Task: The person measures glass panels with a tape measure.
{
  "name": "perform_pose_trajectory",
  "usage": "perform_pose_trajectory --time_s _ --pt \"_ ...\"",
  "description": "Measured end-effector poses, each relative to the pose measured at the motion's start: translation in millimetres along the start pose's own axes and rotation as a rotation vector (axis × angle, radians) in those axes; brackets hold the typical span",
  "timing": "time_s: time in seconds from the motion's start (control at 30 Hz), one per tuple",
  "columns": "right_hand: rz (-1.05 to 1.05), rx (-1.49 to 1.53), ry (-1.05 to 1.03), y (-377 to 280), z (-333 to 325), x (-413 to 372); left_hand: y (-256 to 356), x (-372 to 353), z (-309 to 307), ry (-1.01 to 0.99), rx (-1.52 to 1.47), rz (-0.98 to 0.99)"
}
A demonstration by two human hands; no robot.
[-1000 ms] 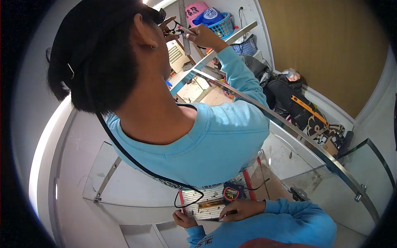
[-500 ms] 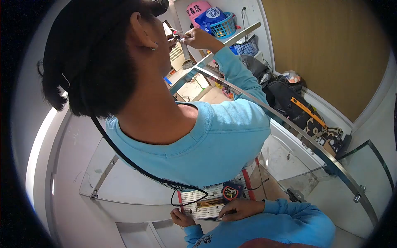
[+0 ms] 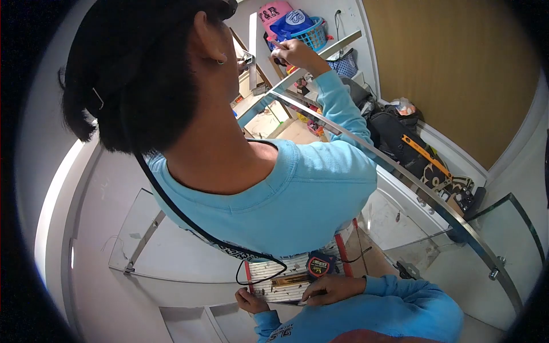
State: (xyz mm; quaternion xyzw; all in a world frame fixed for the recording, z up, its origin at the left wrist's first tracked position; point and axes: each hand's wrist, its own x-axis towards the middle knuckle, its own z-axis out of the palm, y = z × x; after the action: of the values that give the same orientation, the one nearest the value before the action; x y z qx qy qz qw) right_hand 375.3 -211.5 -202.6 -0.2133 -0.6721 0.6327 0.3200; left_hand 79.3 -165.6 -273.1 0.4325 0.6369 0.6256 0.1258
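Observation:
At the bottom, a white ribbed board (image 3: 274, 268) with red side edges lies in front of me. My left hand (image 3: 250, 300) has its fingers curled closed at the near left corner of the board. My right hand (image 3: 328, 289) lies along the near edge, fingers laid out loosely with nothing visible in them. Just beyond it sits a dark blue and red tape measure (image 3: 321, 264). Beside the tape measure lies a flat yellow-brown strip (image 3: 290, 280). Small dark bits are scattered on the board.
A co-worker in a light blue top (image 3: 274, 200) fills the middle, raising a hand (image 3: 300, 55) with a thin pinkish object. A curved metal rail (image 3: 412, 180) with glass panels runs past on the right. Bags (image 3: 400, 137) lie below by the door (image 3: 452, 63).
The co-worker's raised hand has moved right, away from the face, and their head has shifted slightly right. My own hands and the tape measure stay in place.

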Motion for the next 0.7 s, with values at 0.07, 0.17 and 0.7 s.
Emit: perform_pose_trajectory --time_s 0.07,0.17,0.7 --pt "-0.003 -0.007 0.001 3.4 0.9 0.2 -0.3 0.0 -1.4 -0.002 0.024 0.003" --pt "0.009 0.006 0.002 10.4 2.7 1.1 -1.3 0.7 -3.0 -0.017 0.051 0.017" --pt "0.001 -0.013 0.007 0.7 -0.7 1.0 2.2 0.2 -1.0 -0.023 0.003 0.016"
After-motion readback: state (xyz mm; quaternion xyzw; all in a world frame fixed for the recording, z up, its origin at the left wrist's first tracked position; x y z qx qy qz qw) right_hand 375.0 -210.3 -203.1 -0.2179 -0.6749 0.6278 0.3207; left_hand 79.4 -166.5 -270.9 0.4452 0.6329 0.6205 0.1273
